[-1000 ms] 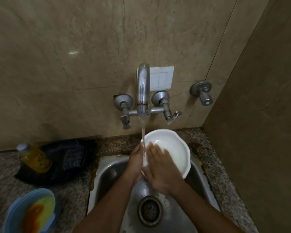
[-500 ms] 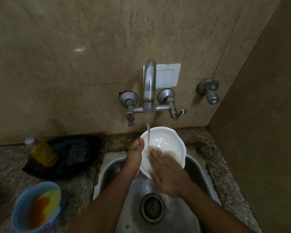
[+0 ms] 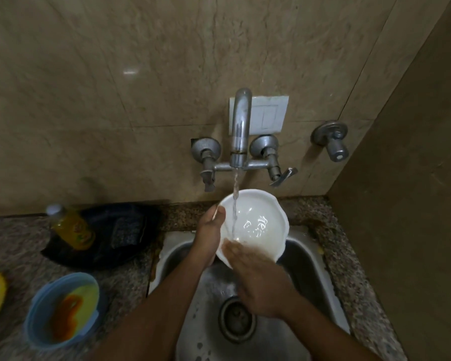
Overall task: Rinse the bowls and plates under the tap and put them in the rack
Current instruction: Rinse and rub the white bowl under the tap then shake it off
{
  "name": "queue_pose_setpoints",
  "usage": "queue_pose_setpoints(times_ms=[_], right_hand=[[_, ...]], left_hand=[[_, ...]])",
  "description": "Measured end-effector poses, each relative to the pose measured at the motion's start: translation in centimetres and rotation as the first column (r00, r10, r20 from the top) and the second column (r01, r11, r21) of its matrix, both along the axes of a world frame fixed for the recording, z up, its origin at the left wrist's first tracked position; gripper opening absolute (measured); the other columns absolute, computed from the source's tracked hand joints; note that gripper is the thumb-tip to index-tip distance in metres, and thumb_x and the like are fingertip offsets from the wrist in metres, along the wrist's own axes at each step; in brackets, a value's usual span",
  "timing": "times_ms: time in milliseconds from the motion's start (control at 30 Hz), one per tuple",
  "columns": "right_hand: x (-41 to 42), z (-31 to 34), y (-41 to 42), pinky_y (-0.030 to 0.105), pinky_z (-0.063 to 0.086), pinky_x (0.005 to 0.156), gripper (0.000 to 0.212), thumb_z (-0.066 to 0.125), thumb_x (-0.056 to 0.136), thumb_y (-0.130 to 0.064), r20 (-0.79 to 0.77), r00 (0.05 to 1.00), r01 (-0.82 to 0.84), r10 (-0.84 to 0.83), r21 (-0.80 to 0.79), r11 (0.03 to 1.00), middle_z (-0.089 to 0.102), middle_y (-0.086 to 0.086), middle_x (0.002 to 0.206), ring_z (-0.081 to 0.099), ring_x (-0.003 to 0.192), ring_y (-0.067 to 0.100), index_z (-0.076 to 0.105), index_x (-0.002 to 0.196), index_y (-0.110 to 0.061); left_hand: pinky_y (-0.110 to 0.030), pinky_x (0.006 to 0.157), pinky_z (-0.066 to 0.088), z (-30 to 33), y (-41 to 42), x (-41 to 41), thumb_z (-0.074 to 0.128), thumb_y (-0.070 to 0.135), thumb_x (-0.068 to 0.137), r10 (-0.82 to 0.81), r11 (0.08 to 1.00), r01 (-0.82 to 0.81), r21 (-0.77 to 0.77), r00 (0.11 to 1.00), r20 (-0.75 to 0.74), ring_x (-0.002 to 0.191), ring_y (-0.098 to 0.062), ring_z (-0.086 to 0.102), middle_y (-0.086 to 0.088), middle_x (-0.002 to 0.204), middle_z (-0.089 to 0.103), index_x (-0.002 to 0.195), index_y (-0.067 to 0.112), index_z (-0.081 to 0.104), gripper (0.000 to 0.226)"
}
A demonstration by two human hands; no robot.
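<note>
Now right hand (image 3: 255,280) slid lower – bowl (image 3: 255,225) interior bared – left hand (image 3: 208,230) gripping

White bowl (image 3: 261,220): glossy, with a scalloped rim, one seen. It was held above the steel sink (image 3: 320,259), tilted so that its open side faced up and toward the camera. A thin stream of water from the tap (image 3: 240,126) fell into its left half, and wet highlights showed on the inner wall. Its left rim lay in a hand's grip; its near rim was covered by the other hand's fingers. The rack was out of view.
</note>
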State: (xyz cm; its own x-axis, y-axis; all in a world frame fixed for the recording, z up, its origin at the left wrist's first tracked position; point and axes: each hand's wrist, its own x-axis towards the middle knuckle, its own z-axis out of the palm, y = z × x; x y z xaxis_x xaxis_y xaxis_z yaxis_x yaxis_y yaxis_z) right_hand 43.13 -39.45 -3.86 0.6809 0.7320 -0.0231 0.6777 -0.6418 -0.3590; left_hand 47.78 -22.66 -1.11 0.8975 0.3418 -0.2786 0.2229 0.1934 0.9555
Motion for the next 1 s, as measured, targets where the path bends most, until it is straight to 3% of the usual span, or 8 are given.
queue_pose_setpoints(times_ms=[200,300,467,600,733,833,933,1000], right_hand=[[-0.9,-1.0,1.0,0.035,0.01,0.123,0.09,0.056,0.086,-0.035,-0.016,1.0,0.005,-0.004,0.098,0.995,0.002,-0.003,0.166,-0.001,0.152,0.011,0.004,0.159,-0.02],[0.9,-1.4,-1.6,0.045,0.018,0.122,0.084,0.052,0.09,-0.034,0.065,0.996,0.064,-0.061,-0.05,0.997,-0.002,-0.003,0.165,0.002,0.153,0.019,0.005,0.159,-0.022],[-1.4,-1.4,0.7,0.023,-0.006,0.115,0.092,0.059,0.087,-0.026,-0.035,0.999,0.005,-0.004,0.032,0.999,-0.007,-0.012,0.162,-0.002,0.147,0.006,0.001,0.158,-0.025],[-1.1,-1.0,0.6,0.023,-0.015,0.11,0.092,0.06,0.087,-0.022,0.035,0.999,0.033,-0.032,-0.024,0.999,-0.01,-0.016,0.159,-0.01,0.145,0.002,0.002,0.158,-0.028],[-1.7,-1.4,0.7,0.025,0.001,0.119,0.079,0.055,0.091,-0.026,0.008,1.0,0.029,-0.03,0.07,0.997,0.004,-0.01,0.163,0.0,0.149,0.004,0.013,0.158,-0.024],[0.1,-0.7,-1.0,0.04,0.015,0.123,0.07,0.044,0.094,-0.037,0.061,0.988,0.141,-0.142,0.023,0.99,0.008,-0.005,0.162,0.011,0.151,0.013,0.019,0.158,-0.022],[-1.0,-0.4,0.0,0.028,0.002,0.121,0.079,0.047,0.09,-0.043,-0.036,0.999,0.035,-0.033,0.05,0.998,0.0,-0.01,0.164,0.0,0.151,0.006,0.01,0.158,-0.027],[-1.4,-0.7,-0.6,0.029,0.006,0.123,0.074,0.044,0.093,-0.043,-0.017,1.0,-0.002,0.003,0.065,0.998,0.005,-0.011,0.164,0.004,0.151,0.004,0.012,0.158,-0.028]], left_hand=[[-0.049,0.098,0.05,0.8,0.4,0.4,0.056,0.038,0.094,-0.009,0.992,0.008,0.123,1.0,0.012,0.105,-0.024,0.067,-0.001,0.109,0.073,0.11,0.024,0.07,0.026],[-0.041,0.096,0.051,0.5,0.8,-0.5,0.056,0.027,0.097,0.013,0.984,-0.016,0.18,1.0,0.021,0.104,-0.022,0.065,0.001,0.108,0.072,0.114,0.022,0.069,0.022],[-0.033,0.086,0.049,0.9,0.5,-0.6,0.056,0.024,0.098,0.033,0.971,-0.034,0.235,0.999,0.006,0.098,-0.018,0.064,0.002,0.105,0.07,0.115,0.02,0.068,0.022],[-0.036,0.085,0.051,1.1,0.5,-1.0,0.056,0.021,0.097,0.055,0.967,-0.05,0.249,0.998,-0.015,0.096,-0.022,0.065,-0.001,0.101,0.071,0.107,0.023,0.068,0.016],[-0.037,0.086,0.051,1.8,0.8,-0.8,0.056,0.019,0.097,0.046,0.955,-0.038,0.294,0.999,-0.018,0.094,-0.022,0.064,-0.001,0.099,0.071,0.105,0.023,0.068,0.015],[-0.035,0.087,0.049,2.1,0.7,-1.3,0.055,0.018,0.097,0.103,0.943,-0.085,0.323,0.994,-0.039,0.098,-0.021,0.062,0.0,0.105,0.069,0.117,0.019,0.068,0.024],[-0.029,0.082,0.043,2.2,0.4,-1.3,0.055,0.017,0.097,0.164,0.924,-0.138,0.358,0.986,-0.043,0.097,-0.02,0.06,0.0,0.104,0.067,0.117,0.015,0.068,0.024],[-0.028,0.081,0.042,2.1,0.4,-1.7,0.056,0.016,0.097,0.174,0.915,-0.148,0.374,0.984,-0.037,0.097,-0.02,0.061,0.0,0.103,0.067,0.117,0.014,0.068,0.024]])
